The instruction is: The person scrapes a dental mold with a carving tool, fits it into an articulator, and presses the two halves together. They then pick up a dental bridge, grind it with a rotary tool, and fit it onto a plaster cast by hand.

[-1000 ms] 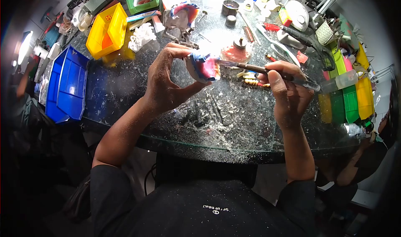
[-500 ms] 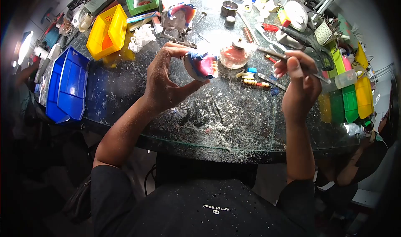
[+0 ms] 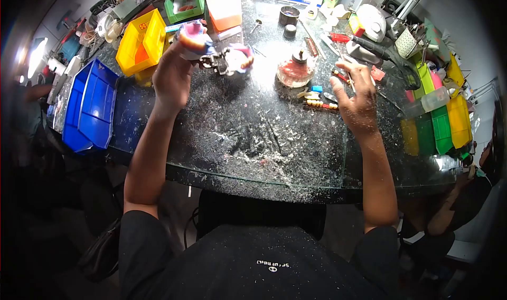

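Since the earlier frame, the person's left hand [image 3: 171, 78] has moved back and to the left, taking along a dental model of pink and orange wax, blue edging and pale plaster [image 3: 193, 40], and the right hand [image 3: 359, 96] has come down nearer the tabletop.

The model sits in the left hand towards the back of the table, its 2 halves spread side by side and joined by a grey metal hinged frame [image 3: 214, 62]. Cream teeth show on the right half. The left hand is closed around the left half, with some fingers hidden behind it. The right hand is loosely bent, thumb apart from forefinger, among slim tools; whether it grips any of them cannot be told.

Between the model and the right hand stands a squat clear glass lamp with reddish contents and a dark cap [image 3: 296, 72]. Near it lie a small blue block [image 3: 316, 89] and a strip of cream teeth on a red base [image 3: 321, 104]. Pale shavings [image 3: 264, 157] litter the dark glossy table [image 3: 222, 120]. Further left are a yellow plastic bin [image 3: 127, 57] and a blue plastic bin [image 3: 90, 107].
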`<state>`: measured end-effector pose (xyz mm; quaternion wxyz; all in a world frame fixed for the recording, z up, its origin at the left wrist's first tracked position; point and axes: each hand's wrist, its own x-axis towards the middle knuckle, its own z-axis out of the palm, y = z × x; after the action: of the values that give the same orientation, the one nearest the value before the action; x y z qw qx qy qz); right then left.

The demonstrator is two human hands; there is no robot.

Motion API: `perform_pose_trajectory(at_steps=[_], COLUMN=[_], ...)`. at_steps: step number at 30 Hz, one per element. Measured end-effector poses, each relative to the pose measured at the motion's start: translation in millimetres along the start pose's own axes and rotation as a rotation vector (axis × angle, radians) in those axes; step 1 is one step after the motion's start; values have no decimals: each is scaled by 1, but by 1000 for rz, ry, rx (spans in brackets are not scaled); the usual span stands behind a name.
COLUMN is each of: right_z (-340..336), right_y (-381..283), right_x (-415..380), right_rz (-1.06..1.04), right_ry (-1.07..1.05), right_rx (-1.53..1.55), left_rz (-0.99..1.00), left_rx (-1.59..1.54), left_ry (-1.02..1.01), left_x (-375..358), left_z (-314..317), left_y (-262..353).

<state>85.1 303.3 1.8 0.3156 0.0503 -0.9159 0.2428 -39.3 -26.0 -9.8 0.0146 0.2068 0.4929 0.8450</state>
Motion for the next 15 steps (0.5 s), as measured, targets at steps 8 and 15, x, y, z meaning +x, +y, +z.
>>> perform_pose_trajectory(at_steps=[8,15], right_z=[7,6], right_y=[11,12], right_x=[-9,-4], right_rz=[85,43], right_ry=[-159,18], right_rx=[-121,62], left_rz=[-220,-162], left_rx=[-175,-27], left_ry=[-281,-181], left_x=[11,3], left_z=[-21,-1], left_y=[-14,-9])
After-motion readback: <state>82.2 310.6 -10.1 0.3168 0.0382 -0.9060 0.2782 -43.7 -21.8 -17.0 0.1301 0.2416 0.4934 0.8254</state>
